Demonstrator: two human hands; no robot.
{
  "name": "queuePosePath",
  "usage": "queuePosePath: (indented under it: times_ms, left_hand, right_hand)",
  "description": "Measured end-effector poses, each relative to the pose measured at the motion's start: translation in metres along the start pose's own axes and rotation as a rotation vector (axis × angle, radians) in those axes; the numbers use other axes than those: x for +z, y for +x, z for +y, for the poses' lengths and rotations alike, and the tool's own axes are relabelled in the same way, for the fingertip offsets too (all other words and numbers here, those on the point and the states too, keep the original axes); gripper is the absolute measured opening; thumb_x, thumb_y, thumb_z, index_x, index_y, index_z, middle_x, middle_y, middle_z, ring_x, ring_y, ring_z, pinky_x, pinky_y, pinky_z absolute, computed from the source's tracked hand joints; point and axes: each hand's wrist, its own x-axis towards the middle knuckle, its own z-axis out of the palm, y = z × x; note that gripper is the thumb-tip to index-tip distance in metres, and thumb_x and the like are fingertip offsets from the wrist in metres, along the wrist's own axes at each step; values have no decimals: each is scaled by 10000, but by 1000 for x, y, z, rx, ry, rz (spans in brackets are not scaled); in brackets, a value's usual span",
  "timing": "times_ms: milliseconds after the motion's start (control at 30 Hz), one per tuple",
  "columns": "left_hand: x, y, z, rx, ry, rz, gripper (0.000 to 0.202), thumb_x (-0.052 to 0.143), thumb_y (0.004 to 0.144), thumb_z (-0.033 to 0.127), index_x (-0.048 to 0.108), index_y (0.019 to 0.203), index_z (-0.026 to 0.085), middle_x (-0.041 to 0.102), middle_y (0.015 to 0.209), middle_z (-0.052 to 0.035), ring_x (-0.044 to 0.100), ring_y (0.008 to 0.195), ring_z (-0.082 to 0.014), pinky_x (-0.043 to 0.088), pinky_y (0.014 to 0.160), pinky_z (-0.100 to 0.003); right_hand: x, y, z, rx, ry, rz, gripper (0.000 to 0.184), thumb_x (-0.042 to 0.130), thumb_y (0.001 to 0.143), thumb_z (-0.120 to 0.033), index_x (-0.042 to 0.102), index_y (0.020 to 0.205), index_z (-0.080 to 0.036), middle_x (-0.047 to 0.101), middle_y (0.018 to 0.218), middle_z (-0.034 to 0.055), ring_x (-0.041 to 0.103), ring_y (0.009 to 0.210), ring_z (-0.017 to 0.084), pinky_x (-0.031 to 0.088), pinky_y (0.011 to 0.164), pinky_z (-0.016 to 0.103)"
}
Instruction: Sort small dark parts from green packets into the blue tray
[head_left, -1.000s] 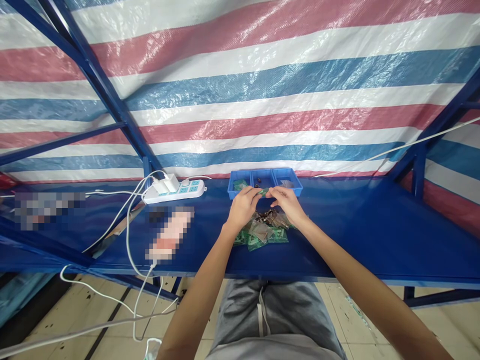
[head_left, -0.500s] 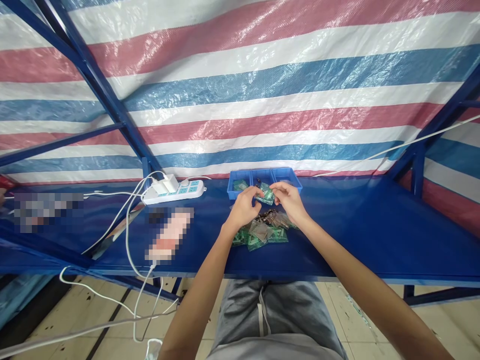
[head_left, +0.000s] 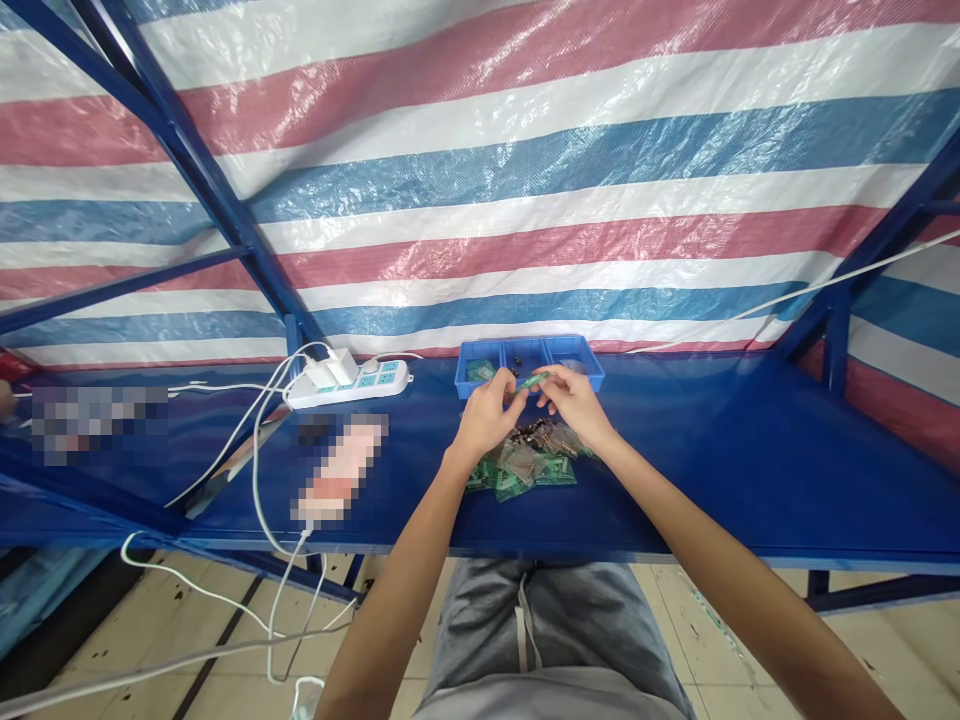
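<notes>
Just in front of the blue divided bin [head_left: 480, 387], a small green-printed plastic bag [head_left: 535, 381] is held up, turned nearly edge-on. My right hand [head_left: 574, 400] pinches one end of it. At its other end my left hand [head_left: 489, 408] is closed, fingers and thumb near the bag's edge; the exact grip there is partly hidden. Below both hands lies a pile of similar green and clear bags [head_left: 517, 475] with small dark and brass-coloured parts [head_left: 541, 435]. The bin's left compartment holds a green bag [head_left: 480, 370], and small dark pieces show in the middle one.
A white power strip [head_left: 352, 385] with plugged-in chargers and looping white cables [head_left: 259, 460] is on the blue table [head_left: 720, 470] to the left. Near it lies a blurred-out pink object [head_left: 341, 475]. Blue frame posts [head_left: 217, 200] and a striped tarp [head_left: 525, 150] enclose the table.
The small bag has tilted from showing its face to nearly edge-on. My left fingers have drawn in and curled more, and the right fingers have closed around their end.
</notes>
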Motion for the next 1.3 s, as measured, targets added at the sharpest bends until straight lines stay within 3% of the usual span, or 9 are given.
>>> queuePosePath:
  times_ms: [167,300,433,600,900,1000,1100,1200,1300]
  left_hand:
    - [-2,1,2,-27,-38,82,206,484,993,342,372,865,227,385,680,50,355,551,-108,302,554,-253]
    - [-2,2,0,-14,-57,68,133,468,993,297,407,900,224,443,705,39,436,599,-117,344,575,-251]
    - [-1,2,0,14,-48,27,105,525,956,298,458,956,217,553,899,-8,546,708,-130,422,625,-258]
    - [1,-1,0,34,3,-26,276,645,900,425,493,997,217,542,1042,-44,583,801,-157,492,697,-295]
    - [6,-1,-1,85,122,142,186,590,953,351,615,1089,226,447,1389,-107,625,1065,-208,527,687,-278]
    - [7,-1,-1,138,124,163,169,509,1005,315,642,1047,219,552,1282,-96,641,1044,-185,528,712,-267]
    - [7,-1,-4,142,125,173,210,439,1037,288,634,1049,211,657,1060,-69,658,957,-167,533,765,-276]
    - [1,1,-10,89,166,272,219,434,1038,295,630,1013,201,675,997,-69,659,901,-168,530,773,-282]
    - [-6,2,-18,33,212,391,216,436,1033,289,626,980,201,664,985,-73,649,886,-172,520,765,-283]
  right_hand:
    - [2,-1,3,-11,-100,-54,437,612,857,-648,600,870,-212,665,794,50,648,688,204,469,539,289]
    - [4,-4,0,-17,-92,-83,461,599,870,-660,524,768,-217,599,681,11,578,582,162,453,552,287]
    - [6,-6,-6,-30,-89,-61,466,600,866,-668,516,755,-223,584,675,7,567,593,170,447,563,294]
    - [5,-6,-10,-77,-155,-10,454,597,875,-649,520,717,-231,473,595,-16,487,555,167,396,552,300]
    - [8,-4,-5,-105,-258,60,515,487,922,-681,463,685,-225,563,672,25,556,620,195,412,586,315]
    - [8,-5,-6,-111,-267,58,525,486,922,-686,471,673,-224,568,700,39,608,704,220,437,602,310]
    - [8,-5,-7,-105,-216,22,477,476,935,-666,594,809,-221,649,843,69,647,773,234,463,600,308]
    - [8,-5,-5,-97,-206,-2,413,477,950,-612,639,953,-232,697,985,76,676,824,237,485,612,306]
    - [8,-6,-1,-85,-282,-10,337,483,960,-518,652,945,-227,711,923,63,684,765,222,492,645,314]
